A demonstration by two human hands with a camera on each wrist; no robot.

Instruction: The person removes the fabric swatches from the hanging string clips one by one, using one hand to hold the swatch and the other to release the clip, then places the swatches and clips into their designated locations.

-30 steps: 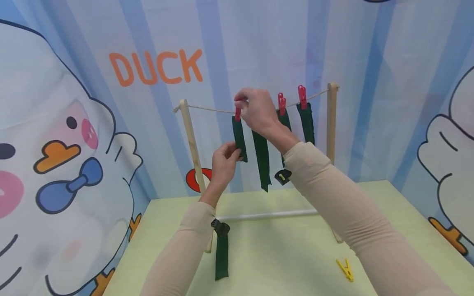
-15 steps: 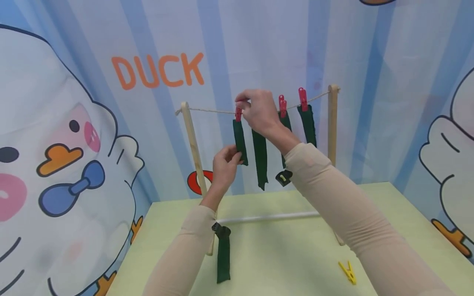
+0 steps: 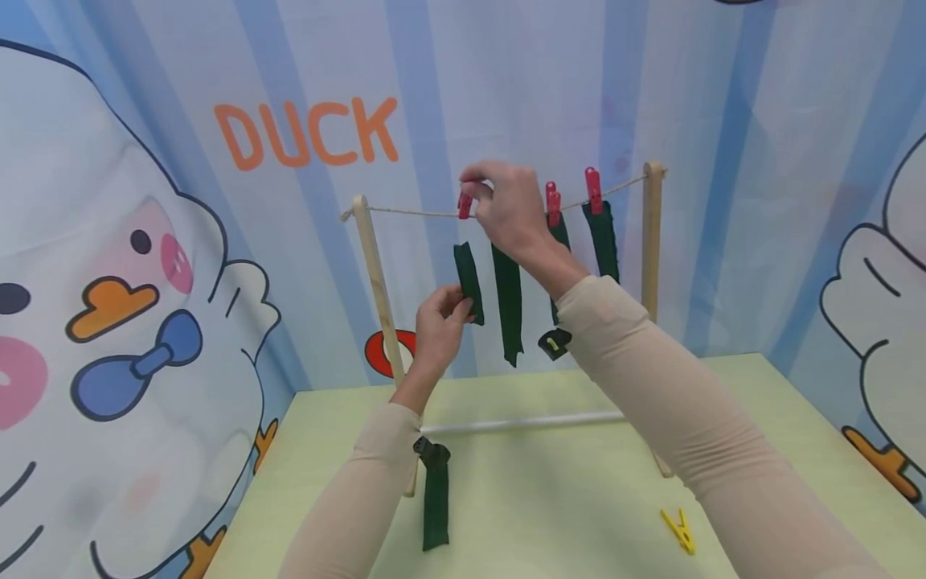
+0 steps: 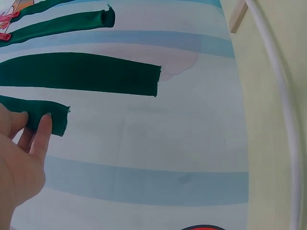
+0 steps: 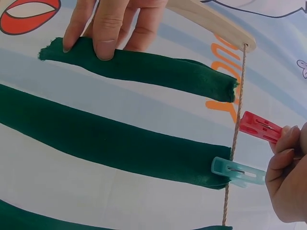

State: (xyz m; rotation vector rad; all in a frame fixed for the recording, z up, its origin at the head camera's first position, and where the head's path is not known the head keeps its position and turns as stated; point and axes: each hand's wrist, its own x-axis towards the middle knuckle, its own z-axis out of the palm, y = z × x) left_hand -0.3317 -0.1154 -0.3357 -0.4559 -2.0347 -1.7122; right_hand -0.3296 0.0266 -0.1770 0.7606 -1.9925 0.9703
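Nearest on my screen, a yellow peg lies on the table. Farther in, I see the left hand pinch a green strip low down, with thumb and fingers. The strip runs long ways up and down, its top tipped a bit left. That top end points up at the rope, with a gap between. Higher up, the right hand pinches a red peg, nose down at the rope; I can't tell if it bites. Just right, the next strip hangs straight down from a blue peg.
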